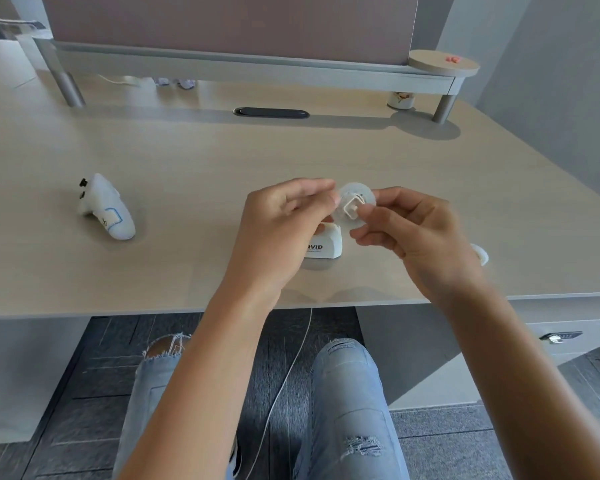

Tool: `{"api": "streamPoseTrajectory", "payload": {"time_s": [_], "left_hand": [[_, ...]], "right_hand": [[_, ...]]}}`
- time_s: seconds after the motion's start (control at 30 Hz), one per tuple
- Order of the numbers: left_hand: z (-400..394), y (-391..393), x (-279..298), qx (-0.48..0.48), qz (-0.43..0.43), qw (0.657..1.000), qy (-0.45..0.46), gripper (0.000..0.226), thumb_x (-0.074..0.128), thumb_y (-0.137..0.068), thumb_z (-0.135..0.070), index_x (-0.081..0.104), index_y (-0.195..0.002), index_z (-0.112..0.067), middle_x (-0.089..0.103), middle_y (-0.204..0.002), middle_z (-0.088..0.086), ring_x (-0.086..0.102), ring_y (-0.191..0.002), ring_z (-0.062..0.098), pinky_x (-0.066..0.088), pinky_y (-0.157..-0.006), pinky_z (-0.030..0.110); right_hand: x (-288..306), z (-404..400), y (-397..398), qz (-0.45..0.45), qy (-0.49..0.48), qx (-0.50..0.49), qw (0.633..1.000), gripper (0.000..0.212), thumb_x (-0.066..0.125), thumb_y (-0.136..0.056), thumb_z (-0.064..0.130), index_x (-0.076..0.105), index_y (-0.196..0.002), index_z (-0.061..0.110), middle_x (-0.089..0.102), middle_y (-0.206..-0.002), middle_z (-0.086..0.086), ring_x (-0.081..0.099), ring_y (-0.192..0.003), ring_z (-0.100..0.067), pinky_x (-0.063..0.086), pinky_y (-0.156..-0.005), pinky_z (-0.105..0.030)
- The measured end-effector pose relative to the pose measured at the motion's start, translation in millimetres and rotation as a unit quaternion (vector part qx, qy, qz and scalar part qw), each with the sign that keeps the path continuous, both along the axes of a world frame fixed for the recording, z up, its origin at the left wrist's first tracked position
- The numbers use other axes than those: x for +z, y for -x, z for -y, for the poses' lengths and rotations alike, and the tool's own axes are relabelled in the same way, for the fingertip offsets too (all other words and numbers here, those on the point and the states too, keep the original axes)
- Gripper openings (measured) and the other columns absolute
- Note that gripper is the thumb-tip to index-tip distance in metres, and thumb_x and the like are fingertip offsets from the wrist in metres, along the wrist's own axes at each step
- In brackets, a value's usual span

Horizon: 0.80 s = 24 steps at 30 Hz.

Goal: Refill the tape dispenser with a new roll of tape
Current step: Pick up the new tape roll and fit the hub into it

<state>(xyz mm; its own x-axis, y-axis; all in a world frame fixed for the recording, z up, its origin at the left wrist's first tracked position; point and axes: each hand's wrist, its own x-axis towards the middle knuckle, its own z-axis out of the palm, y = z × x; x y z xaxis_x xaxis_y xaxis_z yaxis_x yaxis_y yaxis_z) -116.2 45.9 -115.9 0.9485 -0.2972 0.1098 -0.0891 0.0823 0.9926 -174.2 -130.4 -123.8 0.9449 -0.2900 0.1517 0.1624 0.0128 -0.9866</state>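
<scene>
A clear roll of tape [355,194] with a white square hub piece in its middle is held above the desk between both hands. My left hand [278,223] pinches its left edge with thumb and fingertips. My right hand [413,233] grips its right side and the hub. Below the roll, a small white tape dispenser [326,245] with dark lettering stands on the desk [187,161], partly hidden by my left hand. A second whitish roll [480,253] peeks out behind my right wrist.
A white handheld controller [104,207] lies at the left of the desk. A raised shelf [243,69] on legs runs along the back, with a small jar [400,99] under its right end. A thin white cable hangs off the front edge between my knees.
</scene>
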Motion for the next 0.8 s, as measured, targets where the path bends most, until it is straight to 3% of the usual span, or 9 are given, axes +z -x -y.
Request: {"api": "streamPoseTrajectory", "payload": {"time_s": [0.1, 0.2, 0.37, 0.53, 0.63, 0.73, 0.8], "left_hand": [[1, -1, -6, 0.005, 0.036, 0.999, 0.016, 0.021, 0.074, -0.09, -0.008, 0.078, -0.108, -0.017, 0.082, -0.096, 0.002, 0.077, -0.086, 0.011, 0.062, -0.085, 0.029], [2, -2, -12, 0.025, 0.053, 0.998, 0.028, 0.018, 0.075, -0.089, -0.005, 0.079, -0.099, -0.019, 0.082, -0.092, 0.001, 0.077, -0.084, 0.014, 0.061, -0.08, 0.027], [-2, -3, -16, 0.038, 0.104, 0.994, -0.002, 0.023, 0.075, -0.089, -0.006, 0.077, -0.11, -0.014, 0.079, -0.092, -0.001, 0.074, -0.082, 0.009, 0.057, -0.08, 0.022], [-8, -5, -17, 0.066, 0.151, 0.986, 0.001, 0.029, 0.072, -0.091, -0.004, 0.071, -0.119, -0.012, 0.078, -0.098, -0.001, 0.075, -0.09, 0.009, 0.057, -0.087, 0.024], [-16, -10, -27, 0.161, 0.219, 0.96, -0.07, 0.024, 0.069, -0.092, -0.01, 0.072, -0.116, -0.013, 0.076, -0.113, -0.003, 0.071, -0.109, 0.012, 0.053, -0.099, 0.028], [-25, -19, -42, 0.22, 0.248, 0.929, -0.166, 0.025, 0.07, -0.089, -0.01, 0.072, -0.113, -0.013, 0.072, -0.115, -0.001, 0.064, -0.114, 0.02, 0.039, -0.099, 0.009], [-28, -24, -52, 0.203, 0.231, 0.93, -0.2, 0.032, 0.072, -0.086, -0.009, 0.071, -0.117, -0.013, 0.069, -0.12, 0.002, 0.061, -0.119, 0.024, 0.033, -0.099, 0.005]], "right_hand": [[-1, -5, -1, -0.004, -0.019, 0.007, 1.0, 0.016, 0.077, -0.087, 0.014, 0.074, -0.1, 0.005, 0.082, -0.087, -0.01, 0.08, -0.078, -0.024, 0.063, -0.079, -0.033], [-3, -8, -1, 0.002, 0.03, -0.003, 1.0, 0.011, 0.073, -0.093, 0.004, 0.075, -0.102, 0.009, 0.081, -0.091, -0.006, 0.077, -0.08, -0.021, 0.062, -0.077, -0.033], [-1, -9, -3, 0.023, 0.135, -0.005, 0.991, 0.021, 0.082, -0.085, 0.022, 0.077, -0.104, 0.014, 0.081, -0.094, 0.003, 0.069, -0.081, -0.015, 0.056, -0.079, -0.038], [1, -9, -11, 0.029, 0.182, 0.004, 0.983, 0.026, 0.084, -0.083, 0.028, 0.077, -0.106, 0.016, 0.082, -0.101, -0.005, 0.075, -0.091, -0.039, 0.061, -0.09, -0.052], [-1, -5, -24, 0.014, 0.218, -0.056, 0.974, 0.021, 0.087, -0.085, 0.026, 0.079, -0.103, 0.018, 0.082, -0.1, -0.003, 0.077, -0.093, -0.029, 0.062, -0.09, -0.048], [-4, -2, -36, -0.004, 0.232, -0.073, 0.97, 0.019, 0.085, -0.087, 0.023, 0.078, -0.103, 0.016, 0.081, -0.1, -0.002, 0.076, -0.094, -0.025, 0.063, -0.087, -0.039], [-6, -1, -42, -0.01, 0.245, -0.064, 0.967, 0.018, 0.083, -0.089, 0.02, 0.077, -0.105, 0.014, 0.081, -0.102, -0.002, 0.076, -0.096, -0.026, 0.064, -0.087, -0.037]]}}
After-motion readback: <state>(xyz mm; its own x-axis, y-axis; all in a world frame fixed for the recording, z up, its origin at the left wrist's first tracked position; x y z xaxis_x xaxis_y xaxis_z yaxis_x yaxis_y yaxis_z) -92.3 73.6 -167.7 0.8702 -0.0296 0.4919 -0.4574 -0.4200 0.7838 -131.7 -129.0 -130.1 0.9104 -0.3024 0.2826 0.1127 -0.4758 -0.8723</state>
